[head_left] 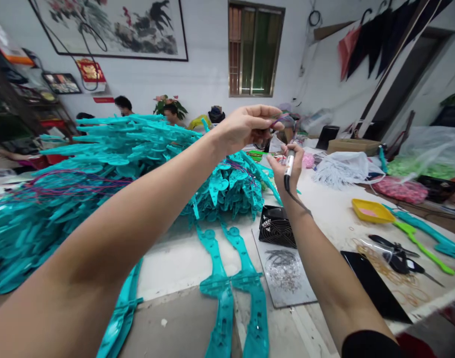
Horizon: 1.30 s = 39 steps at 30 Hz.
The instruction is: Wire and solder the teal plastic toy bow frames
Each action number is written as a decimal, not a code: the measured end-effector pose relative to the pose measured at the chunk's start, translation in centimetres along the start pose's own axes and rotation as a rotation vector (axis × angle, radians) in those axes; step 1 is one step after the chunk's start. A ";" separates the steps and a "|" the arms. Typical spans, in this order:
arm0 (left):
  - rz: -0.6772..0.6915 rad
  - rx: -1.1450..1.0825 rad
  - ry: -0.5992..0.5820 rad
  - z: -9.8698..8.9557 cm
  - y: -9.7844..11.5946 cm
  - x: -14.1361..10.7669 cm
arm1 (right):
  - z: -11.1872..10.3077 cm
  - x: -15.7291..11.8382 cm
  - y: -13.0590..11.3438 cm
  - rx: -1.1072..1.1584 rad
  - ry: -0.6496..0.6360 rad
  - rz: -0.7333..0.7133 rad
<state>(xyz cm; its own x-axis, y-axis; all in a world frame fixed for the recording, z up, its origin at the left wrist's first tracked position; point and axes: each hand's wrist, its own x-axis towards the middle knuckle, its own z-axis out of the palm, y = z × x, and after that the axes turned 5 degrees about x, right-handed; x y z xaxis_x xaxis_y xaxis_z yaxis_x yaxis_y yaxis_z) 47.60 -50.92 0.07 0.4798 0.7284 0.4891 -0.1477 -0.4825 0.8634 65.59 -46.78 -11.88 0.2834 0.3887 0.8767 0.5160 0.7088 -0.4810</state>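
My left hand [251, 124] is raised over the table, fingertips pinched on thin purple and red wires [285, 118]. Just below and to the right, my right hand [291, 166] grips a soldering iron [290, 163] with a white and black handle, its tip pointing up towards the wires. A dark cord runs from its lower end along my right forearm. Two turquoise plastic parts [220, 293] lie side by side beneath my arms. Behind my left forearm rises a big pile of similar turquoise parts [137, 144], with purple and red wires draped across it.
A black fan [275, 226] stands by a metal plate [287, 278] spattered with bits. On the right are a black flat slab [374, 286], black-handled tools [399, 256], rubber bands, a yellow tray [372, 211] and plastic bags [342, 166]. People sit behind the pile.
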 end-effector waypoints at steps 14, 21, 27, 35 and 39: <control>-0.150 0.059 0.252 -3.7 3.7 -14.2 | -8.9 -10.8 -13.1 0.273 0.168 0.042; -0.157 0.075 0.304 -1.3 6.3 -22.5 | -2.2 -15.1 -18.6 0.772 -0.543 0.474; -0.462 0.070 0.342 -3.9 0.8 -34.3 | -6.6 -19.3 -20.5 0.892 -0.656 0.828; -0.670 -0.592 0.211 2.0 -6.0 -39.6 | -6.4 -22.7 -21.4 0.522 -0.890 0.561; -0.596 -0.716 0.441 3.1 -7.4 -39.6 | -6.1 -23.8 -21.0 0.365 -0.996 0.502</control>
<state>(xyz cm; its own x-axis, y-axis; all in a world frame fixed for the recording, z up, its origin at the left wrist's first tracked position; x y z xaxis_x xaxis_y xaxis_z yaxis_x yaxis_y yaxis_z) 32.34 -77.70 -26.08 0.3052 0.9377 -0.1659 -0.5397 0.3138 0.7811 52.92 -74.54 -22.62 -0.4519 0.8472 0.2795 0.2178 0.4086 -0.8864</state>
